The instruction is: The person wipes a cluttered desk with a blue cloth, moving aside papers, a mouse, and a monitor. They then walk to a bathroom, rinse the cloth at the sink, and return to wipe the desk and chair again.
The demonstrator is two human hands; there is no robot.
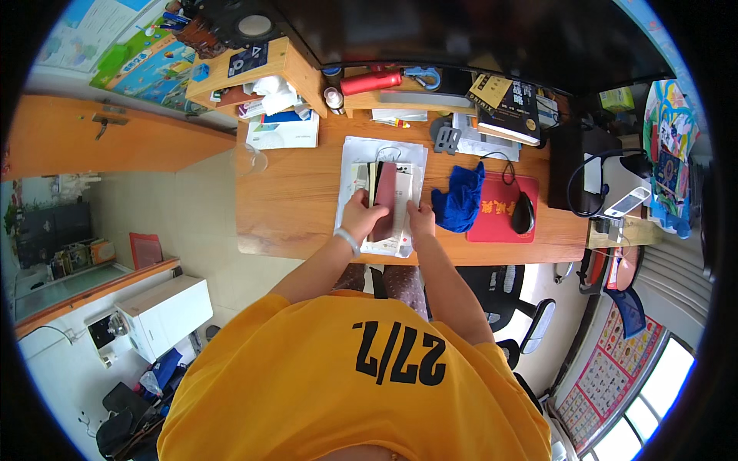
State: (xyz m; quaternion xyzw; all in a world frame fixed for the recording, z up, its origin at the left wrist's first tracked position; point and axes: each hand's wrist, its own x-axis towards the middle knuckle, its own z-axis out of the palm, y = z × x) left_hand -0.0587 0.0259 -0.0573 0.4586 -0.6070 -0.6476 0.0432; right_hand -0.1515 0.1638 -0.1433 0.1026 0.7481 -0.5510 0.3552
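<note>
My left hand (362,218) grips a dark red notebook (384,199), thumb on its cover and fingers at its left edge. Under and beside the notebook lie several books or booklets (405,190) with pale covers, stacked on white papers (350,152) on the wooden desk (288,196). My right hand (421,219) rests at the right edge of this stack with its fingers bent; whether it grips a booklet is unclear. A crumpled blue cloth (459,196) lies just right of my right hand.
A black mouse (522,213) sits on a red mouse pad (496,222). Along the back stand a red bottle (371,82), a black book (513,115), a grey phone stand (447,140) and a large monitor (461,34). A clear glass (251,159) stands near the desk's left edge.
</note>
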